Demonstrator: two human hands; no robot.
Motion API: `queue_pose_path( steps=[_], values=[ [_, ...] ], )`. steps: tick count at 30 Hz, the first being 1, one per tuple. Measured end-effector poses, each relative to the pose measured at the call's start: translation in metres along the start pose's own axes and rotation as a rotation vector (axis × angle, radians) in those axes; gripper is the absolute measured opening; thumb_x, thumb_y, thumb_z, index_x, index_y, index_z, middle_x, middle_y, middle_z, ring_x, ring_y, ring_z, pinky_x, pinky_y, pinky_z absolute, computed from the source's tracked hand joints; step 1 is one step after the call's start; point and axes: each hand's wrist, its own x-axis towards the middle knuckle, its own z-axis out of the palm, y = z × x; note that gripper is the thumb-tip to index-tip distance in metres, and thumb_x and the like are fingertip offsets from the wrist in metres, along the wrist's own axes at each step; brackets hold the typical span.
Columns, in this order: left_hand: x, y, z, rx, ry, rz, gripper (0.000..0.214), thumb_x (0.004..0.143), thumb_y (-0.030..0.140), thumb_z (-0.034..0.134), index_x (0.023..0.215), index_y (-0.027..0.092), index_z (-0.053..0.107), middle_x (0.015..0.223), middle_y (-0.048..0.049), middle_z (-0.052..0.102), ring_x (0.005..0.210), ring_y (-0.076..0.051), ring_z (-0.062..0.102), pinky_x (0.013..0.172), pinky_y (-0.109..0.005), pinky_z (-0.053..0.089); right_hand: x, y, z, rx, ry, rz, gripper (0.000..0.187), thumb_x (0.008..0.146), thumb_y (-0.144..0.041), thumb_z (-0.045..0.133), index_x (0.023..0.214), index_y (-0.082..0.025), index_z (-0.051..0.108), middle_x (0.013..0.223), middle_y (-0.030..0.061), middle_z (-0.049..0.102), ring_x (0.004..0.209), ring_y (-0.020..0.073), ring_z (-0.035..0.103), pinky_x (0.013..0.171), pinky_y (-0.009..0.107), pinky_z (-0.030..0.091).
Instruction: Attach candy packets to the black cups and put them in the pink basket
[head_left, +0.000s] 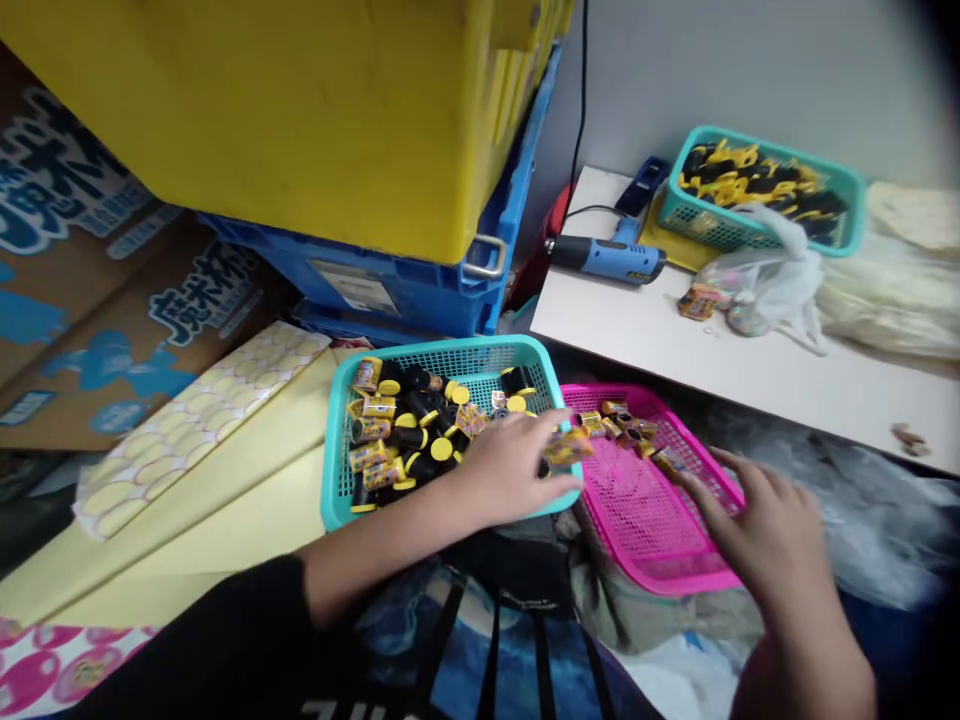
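Observation:
My left hand (pixel 514 465) reaches over the right side of a teal basket (pixel 544 350). Between its thumb and fingers is a small yellow-orange patterned piece (pixel 568 447), blurred by motion. Small black cylinders with yellow caps (pixel 441 449) fill much of this basket, several wearing printed sleeves (pixel 369 456). My right hand (pixel 776 530) hovers at the right rim of a pink basket (pixel 645 540), thumb and fingers apart, holding nothing visible. Printed cylinders (pixel 611 425) lie in the pink basket's far end. One more printed piece (pixel 667 462) lies near the right thumb tip.
A yellow crate (pixel 315 120) sits on a blue crate (pixel 390 290) ahead. On the white table (pixel 600 320) are a blue heat gun (pixel 607 260), a teal basket of black and yellow parts (pixel 847 215) and a plastic bag (pixel 780 270). Printed cartons (pixel 112 300) stand left.

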Motion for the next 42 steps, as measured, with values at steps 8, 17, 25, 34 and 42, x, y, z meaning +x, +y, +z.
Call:
queue_pose_path(
  steps=[8,17,25,34,42],
  values=[
    [-0.013,-0.026,-0.023,0.293,0.079,-0.011,0.024,0.089,0.036,0.053,0.092,0.017,0.068,0.097,-0.0092,0.067,0.098,-0.026,0.058,0.087,-0.041,0.046,0.044,-0.086,0.03,0.459,-0.135,-0.278,0.044,0.092,-0.048,0.048,0.121,-0.015,0.057,0.112,0.0131,0.061,0.105,0.0269,0.056,0.092,0.045,0.045],
    [-0.079,-0.126,-0.059,0.415,0.417,-0.549,0.029,0.087,0.035,0.055,0.11,0.017,0.056,0.108,-0.0131,0.058,0.107,-0.032,0.056,0.096,-0.047,0.046,0.135,-0.255,0.128,0.663,-0.585,-0.768,0.044,0.077,-0.018,0.064,0.12,-0.016,0.057,0.119,0.0084,0.058,0.112,0.0219,0.052,0.101,0.036,0.043],
    [-0.073,-0.14,-0.047,0.296,0.487,-0.487,0.028,0.08,0.035,0.064,0.1,0.018,0.056,0.103,-0.0117,0.057,0.101,-0.031,0.058,0.089,-0.047,0.049,0.152,-0.307,0.098,0.477,-0.472,-0.809,0.043,0.08,-0.019,0.052,0.123,-0.019,0.051,0.118,0.0087,0.054,0.093,0.0186,0.057,0.084,0.032,0.044],
    [-0.102,-0.141,-0.088,-0.036,0.771,-0.555,0.033,0.081,0.048,0.058,0.099,0.02,0.06,0.085,-0.0032,0.059,0.074,-0.017,0.06,0.065,-0.029,0.052,0.171,-0.374,0.071,0.135,-0.517,-1.145,0.028,0.077,-0.011,0.062,0.105,-0.014,0.066,0.116,0.0081,0.056,0.092,0.02,0.059,0.085,0.033,0.041],
    [-0.036,-0.048,-0.053,-0.811,0.358,-0.619,0.032,0.079,0.047,0.061,0.097,0.021,0.058,0.076,0.0018,0.061,0.055,-0.009,0.055,0.044,-0.016,0.041,0.124,-0.143,0.037,0.303,-0.382,-0.397,0.03,0.081,-0.031,0.06,0.108,-0.02,0.057,0.106,0.0055,0.056,0.087,0.0173,0.058,0.075,0.027,0.045]
  ],
)
